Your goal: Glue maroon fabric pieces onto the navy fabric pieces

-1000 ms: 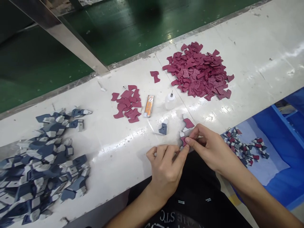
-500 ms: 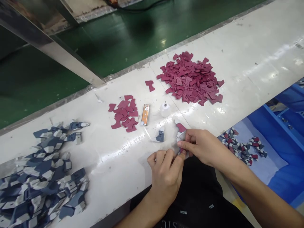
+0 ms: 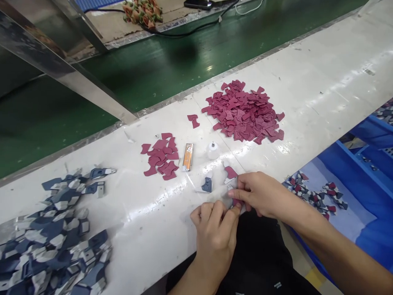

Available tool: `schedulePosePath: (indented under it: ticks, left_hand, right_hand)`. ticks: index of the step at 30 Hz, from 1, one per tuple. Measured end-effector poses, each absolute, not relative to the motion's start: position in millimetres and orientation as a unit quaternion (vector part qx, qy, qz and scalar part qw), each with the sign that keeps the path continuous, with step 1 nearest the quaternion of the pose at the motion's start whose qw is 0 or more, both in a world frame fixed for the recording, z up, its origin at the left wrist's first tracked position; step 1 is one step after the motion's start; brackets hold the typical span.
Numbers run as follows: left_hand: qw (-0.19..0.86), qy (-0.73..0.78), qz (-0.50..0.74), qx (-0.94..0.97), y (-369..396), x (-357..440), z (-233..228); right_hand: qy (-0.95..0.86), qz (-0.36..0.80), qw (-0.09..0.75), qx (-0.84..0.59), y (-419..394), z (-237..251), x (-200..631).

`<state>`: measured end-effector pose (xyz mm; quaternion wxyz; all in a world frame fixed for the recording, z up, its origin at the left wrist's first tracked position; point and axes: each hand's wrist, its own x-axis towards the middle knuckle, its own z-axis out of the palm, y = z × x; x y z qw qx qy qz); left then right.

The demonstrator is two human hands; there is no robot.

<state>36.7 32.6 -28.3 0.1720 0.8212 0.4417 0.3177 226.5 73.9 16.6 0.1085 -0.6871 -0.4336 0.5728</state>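
Note:
Close to the table's near edge, my two hands meet over a small maroon-and-white part [image 3: 237,202]. My left hand [image 3: 215,231] has its fingers curled, with thumb and index pressed to the part's lower end. From the other side, my right hand [image 3: 259,193] pinches it between thumb and fingers, hiding much of it. A second maroon-topped white piece [image 3: 230,172] shows just beyond my right fingertips; whether it joins the held part I cannot tell. To its left lies a single dark blue and white part [image 3: 207,184].
A small white bottle with a metal tip [image 3: 213,150] and an orange-labelled metal object [image 3: 188,157] stand beyond. Maroon pieces lie in a small group [image 3: 161,155] and a large heap [image 3: 245,112]. Blue-white parts [image 3: 58,229] pile up left. A blue bin [image 3: 359,192] holds parts at right.
The view has tilted upward, so the table's things sit slightly lower in the picture. Both hands keep nearly the same grip on the part.

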Motion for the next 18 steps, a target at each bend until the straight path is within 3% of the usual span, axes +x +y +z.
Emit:
schedulePosePath:
  ticks: [5,12,18]
  left_hand:
    - [0.164,0.436,0.327,0.822,35.8,35.4,-24.6]
    - [0.193,0.459,0.319,0.807,37.5,34.7,-21.7]
    - [0.119,0.432,0.343,0.825,50.2,21.4,-42.7]
  right_hand:
    - [-0.424,0.613,0.113,-0.657,76.8,18.1,230.0]
    - [-0.430,0.614,0.185,-0.635,59.2,23.1,240.7]
    - [-0.446,0.577,0.154,-0.667,59.6,16.3,230.7]
